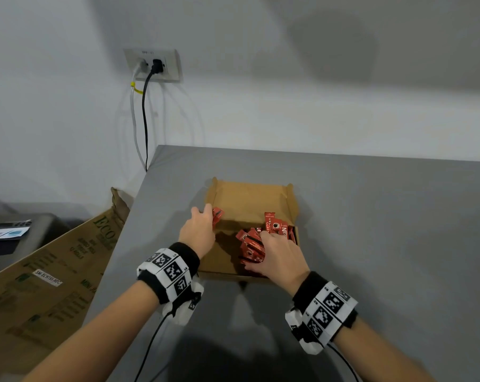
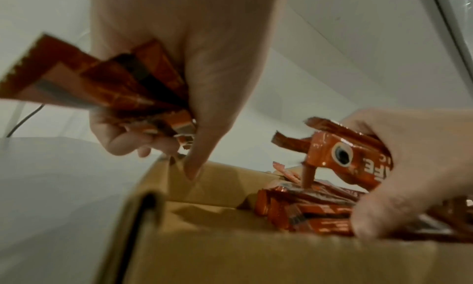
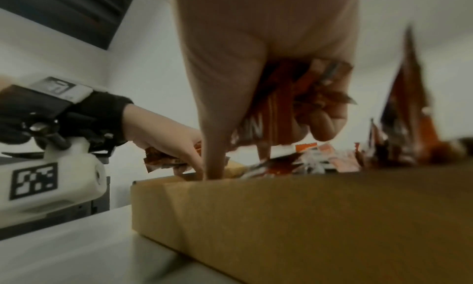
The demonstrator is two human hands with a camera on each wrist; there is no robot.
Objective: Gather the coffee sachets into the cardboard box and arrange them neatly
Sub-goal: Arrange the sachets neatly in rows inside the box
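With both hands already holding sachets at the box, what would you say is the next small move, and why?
Probably lower the left hand and lay its sachets flat in the bare left part of the cardboard box. That hand grips a small bunch at the box's left wall, while the right hand holds the jumbled pile of sachets on the right side.

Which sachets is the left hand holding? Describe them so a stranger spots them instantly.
Start at the grey table and the open cardboard box on it. At the box's left wall, the left hand grips a few red sachets, apart from the pile under the right hand.
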